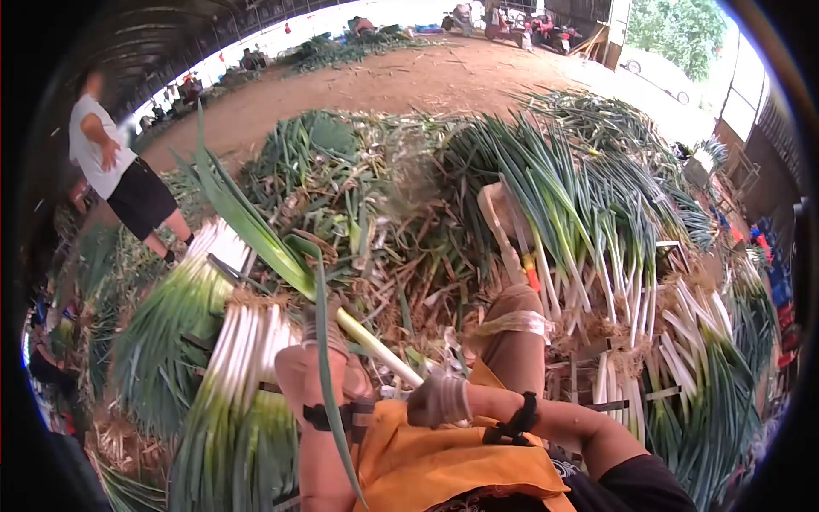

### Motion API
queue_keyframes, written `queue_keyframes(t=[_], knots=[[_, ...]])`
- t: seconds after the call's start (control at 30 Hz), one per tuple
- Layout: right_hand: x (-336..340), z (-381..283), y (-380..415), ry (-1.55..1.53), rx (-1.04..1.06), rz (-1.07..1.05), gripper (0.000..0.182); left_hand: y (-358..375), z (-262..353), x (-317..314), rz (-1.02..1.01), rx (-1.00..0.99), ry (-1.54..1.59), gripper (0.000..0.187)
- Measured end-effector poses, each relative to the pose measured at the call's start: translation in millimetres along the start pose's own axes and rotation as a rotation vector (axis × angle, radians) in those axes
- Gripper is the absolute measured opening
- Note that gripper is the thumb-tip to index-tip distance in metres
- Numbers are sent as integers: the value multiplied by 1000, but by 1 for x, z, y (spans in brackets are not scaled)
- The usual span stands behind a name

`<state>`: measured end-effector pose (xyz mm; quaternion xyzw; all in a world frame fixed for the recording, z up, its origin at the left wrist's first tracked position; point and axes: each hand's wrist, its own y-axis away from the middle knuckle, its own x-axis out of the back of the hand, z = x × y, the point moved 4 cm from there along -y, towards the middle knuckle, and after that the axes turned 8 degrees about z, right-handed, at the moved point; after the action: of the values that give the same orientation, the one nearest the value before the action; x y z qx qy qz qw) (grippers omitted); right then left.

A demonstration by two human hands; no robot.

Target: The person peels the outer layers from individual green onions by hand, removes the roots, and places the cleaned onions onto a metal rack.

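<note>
A long green onion (367, 340) lies slantwise across my lap, its broad green leaves rising to the upper left and one leaf drooping over my left forearm. My left hand (328, 331), in a grey-brown glove, closes around the stalk where green turns white. Gloved as well, my right hand (438, 399) grips the white lower end, whose tip is hidden in the fingers. Beneath my arms is an orange apron (461, 474). Left of me lies a bundle of white-stemmed green onions (243, 375), and another pile of green onions (546, 183) leans ahead to the right.
Stripped leaves (384, 222) and debris cover the ground ahead. More green onions (704, 375) lie on racks at my right, and others (175, 328) at the far left. A person (119, 162) in a white shirt stands at left. Brown bare ground (444, 72) stretches behind.
</note>
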<state>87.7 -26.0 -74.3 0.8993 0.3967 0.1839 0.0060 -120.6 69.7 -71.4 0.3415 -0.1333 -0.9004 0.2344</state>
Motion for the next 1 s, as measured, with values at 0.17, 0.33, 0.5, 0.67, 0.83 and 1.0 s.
queue_keyframes(t=[0.17, 0.33, 0.5, 0.67, 0.83, 1.0], knots=[[49, -35, 98, -640, -235, -12, 22, 3, 1, 4, -5, -28, 12, 35], [119, -25, 128, -323, -6, 641, 19, 7, 9, -8, -35, -84, 6, 39], [95, 37, 66, 379, -28, 623, 32, 5, 0, 27, -4, -114, 30, 26], [6, 39, 29, -281, -300, 126, 39, 5, 11, -18, -114, -103, 124, 34], [48, 9, 71, 510, -305, 221, 40, -9, 62, -53, -298, -135, 210, 37], [67, 10, 91, 571, -303, 235, 43, 8, 52, -54, -381, -91, 112, 37]])
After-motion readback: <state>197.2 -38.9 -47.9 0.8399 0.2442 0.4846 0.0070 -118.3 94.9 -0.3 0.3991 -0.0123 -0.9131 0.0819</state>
